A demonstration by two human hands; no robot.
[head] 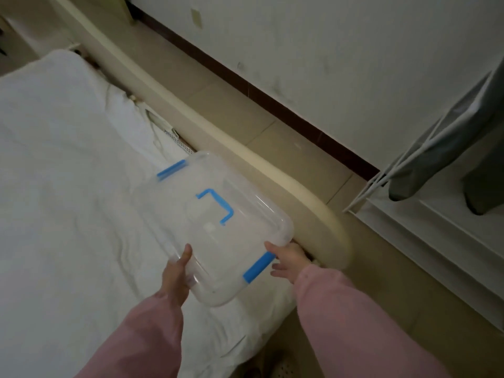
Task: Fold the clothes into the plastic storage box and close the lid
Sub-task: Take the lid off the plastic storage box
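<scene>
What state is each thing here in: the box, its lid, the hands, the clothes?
storage box: clear, held over the bed by both hands.
lid: on the box.
blue handle: folded flat on the lid.
left hand: grips the near corner, thumb on top.
right hand: holds the end by the blue latch.
grey clothes: hanging on the white rack.

One box, two hands, three blue fittings.

One clear storage box (207, 230) carries one blue handle (216, 204) and two blue latches, the far latch (172, 170) at eleven o'clock on its lid and the near latch (259, 267) at four. There are two hands, left hand (176, 276) at seven o'clock of the box and right hand (289, 259) at four, in two pink sleeves (141, 336). Also one white bed (54, 186) and one grey garment (450, 137) at three o'clock of the view.
</scene>
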